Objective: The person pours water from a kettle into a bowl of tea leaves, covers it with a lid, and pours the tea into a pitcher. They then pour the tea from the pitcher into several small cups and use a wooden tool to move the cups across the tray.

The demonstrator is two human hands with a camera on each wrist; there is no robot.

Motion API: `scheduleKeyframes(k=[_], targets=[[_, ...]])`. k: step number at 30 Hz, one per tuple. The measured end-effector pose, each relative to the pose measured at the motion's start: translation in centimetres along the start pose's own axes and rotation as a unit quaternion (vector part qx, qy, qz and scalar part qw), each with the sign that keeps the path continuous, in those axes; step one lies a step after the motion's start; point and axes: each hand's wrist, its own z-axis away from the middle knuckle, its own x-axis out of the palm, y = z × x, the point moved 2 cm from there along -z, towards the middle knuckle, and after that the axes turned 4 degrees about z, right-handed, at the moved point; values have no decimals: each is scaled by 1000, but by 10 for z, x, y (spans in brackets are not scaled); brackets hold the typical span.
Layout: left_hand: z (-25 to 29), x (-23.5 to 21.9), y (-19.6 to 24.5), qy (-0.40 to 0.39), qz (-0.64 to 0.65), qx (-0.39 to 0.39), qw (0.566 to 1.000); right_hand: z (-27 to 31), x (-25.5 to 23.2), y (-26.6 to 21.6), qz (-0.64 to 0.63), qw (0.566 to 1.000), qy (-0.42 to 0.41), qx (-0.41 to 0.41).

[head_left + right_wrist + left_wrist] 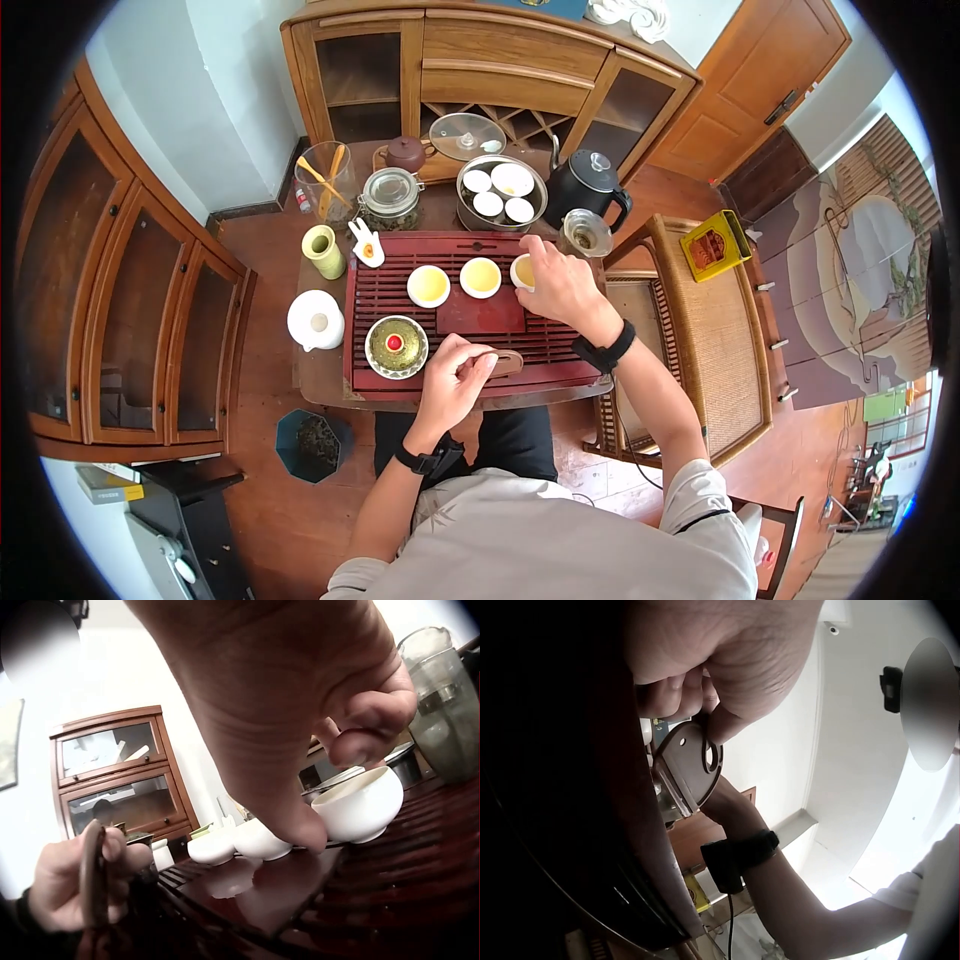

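Observation:
My left hand (455,380) pinches a flat brown scraper (694,761) with a finger hole and a straight edge, close over the front of the dark red tea tray (362,290). My right hand (565,290) grips a white teacup (364,802) at the right end of a row, thumb against its near side and fingers at the rim. Two more white teacups, a middle one (480,278) and a left one (428,286), hold yellow tea on the tray. A patterned gaiwan with a red-knobbed lid (394,346) sits at the tray's front left.
Behind the tray stand a lidded glass jar (391,197), a steel pot of white cups (465,213), a black kettle (583,180) and a glass pitcher (586,233). A white pot (316,320) and green holder (323,252) are at left. A blue bin (290,460) stands on the floor.

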Motion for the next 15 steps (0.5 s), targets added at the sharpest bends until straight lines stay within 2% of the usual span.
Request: scheduleKeyframes(k=[10, 15], targets=[[0, 0, -1, -2, -8, -5, 1000, 0, -5, 6, 10, 1000, 1, -7], [1, -1, -2, -8, -14, -3, 1000, 8, -21, -2, 27, 996, -67, 44]])
